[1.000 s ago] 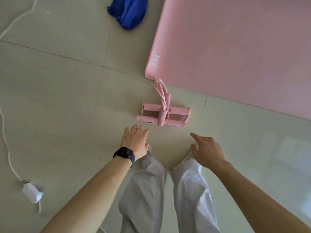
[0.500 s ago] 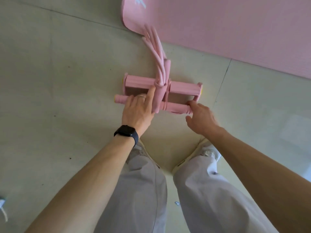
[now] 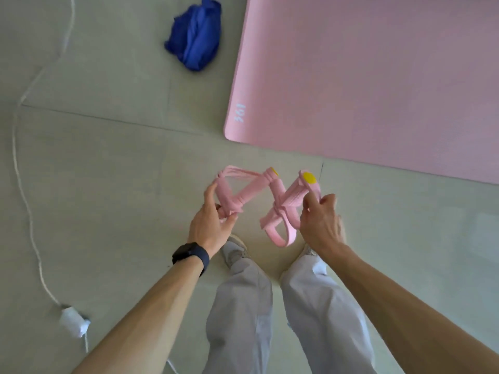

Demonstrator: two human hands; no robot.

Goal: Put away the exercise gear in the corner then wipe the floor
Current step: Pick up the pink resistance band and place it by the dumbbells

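Observation:
A pink pedal resistance puller [image 3: 272, 197] with yellow end caps is held up off the floor between both hands. My left hand [image 3: 212, 224] grips its left handle bar, and the elastic tubes fan out from there. My right hand [image 3: 321, 224] holds the right bar, with the pink foot straps dangling below it. A pink exercise mat [image 3: 378, 76] lies flat on the floor ahead to the right. A crumpled blue cloth [image 3: 195, 41] sits on the floor left of the mat.
A white cable [image 3: 20, 163] runs down the left side of the tiled floor to a small white adapter [image 3: 74, 321]. My legs and shoes [image 3: 235, 251] are directly below the hands.
Both hands reached down to the puller on the floor, took hold of it and lifted it. It has come apart into a stretched, tilted shape in the air.

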